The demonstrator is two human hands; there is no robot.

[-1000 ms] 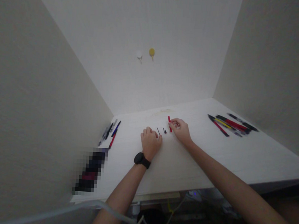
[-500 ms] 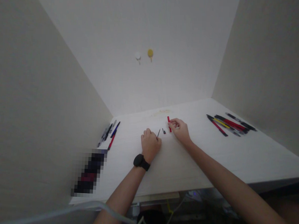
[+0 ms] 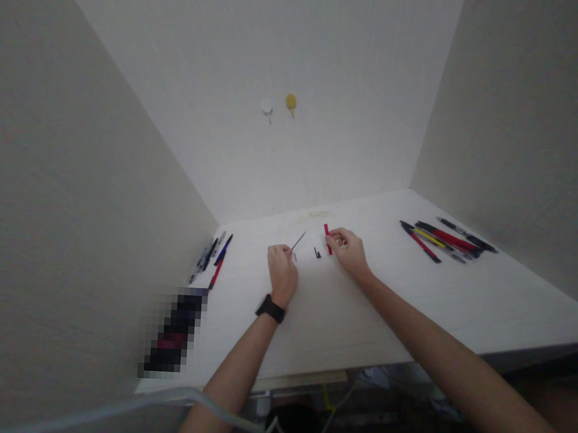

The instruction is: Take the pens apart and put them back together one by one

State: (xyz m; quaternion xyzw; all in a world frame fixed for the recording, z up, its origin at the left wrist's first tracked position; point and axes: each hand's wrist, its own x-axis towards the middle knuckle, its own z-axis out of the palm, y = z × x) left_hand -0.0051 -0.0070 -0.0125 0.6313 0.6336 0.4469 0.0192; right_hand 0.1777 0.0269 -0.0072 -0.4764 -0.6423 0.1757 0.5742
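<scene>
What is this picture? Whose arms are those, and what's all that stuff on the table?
There is no machine here, just a person. A small camera worn on their head looks forward and down, so you see their own two arms over a white table. The left hand, with a black watch on its wrist, pinches a thin dark rod. The right hand holds a red pen piece. Between the hands lies a small black part. The right bunch of pens lies far off to one side, and the left bunch of pens lies by the wall.
</scene>
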